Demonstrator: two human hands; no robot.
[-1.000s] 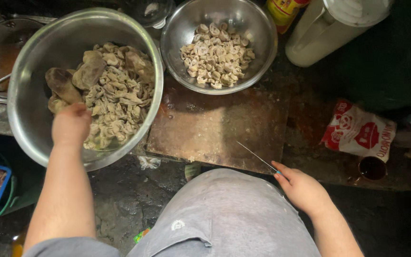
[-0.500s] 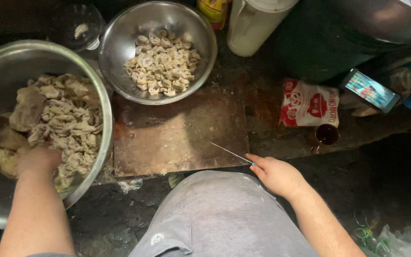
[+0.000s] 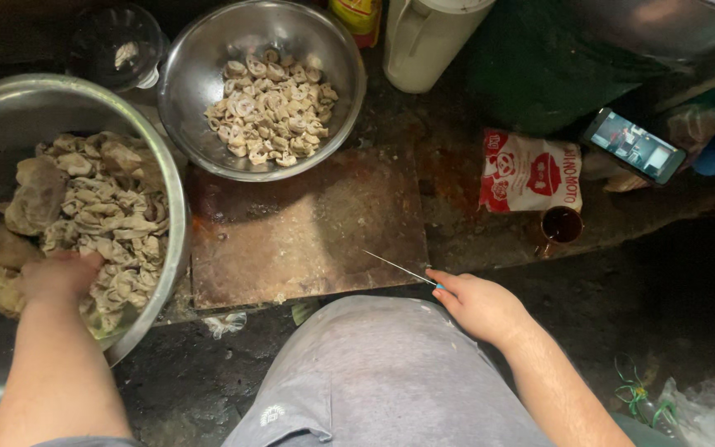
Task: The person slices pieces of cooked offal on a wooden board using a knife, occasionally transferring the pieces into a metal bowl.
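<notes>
My left hand (image 3: pixel 61 277) is closed on the pale raw offal (image 3: pixel 97 211) in the big steel bowl (image 3: pixel 177 190) at left. My right hand (image 3: pixel 477 305) grips a thin knife (image 3: pixel 399 267), blade over the stained cutting board's (image 3: pixel 304 232) near edge. A smaller bowl (image 3: pixel 343 58) of cut pieces (image 3: pixel 271 99) sits behind the board.

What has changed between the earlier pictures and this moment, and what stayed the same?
The camera view swung to the right, so a phone came into sight. The left hand stays in the pale meat pieces of the big bowl, now nearer its front rim. The right hand keeps holding the thin knife at the board's edge. The small bowl is unmoved.
</notes>
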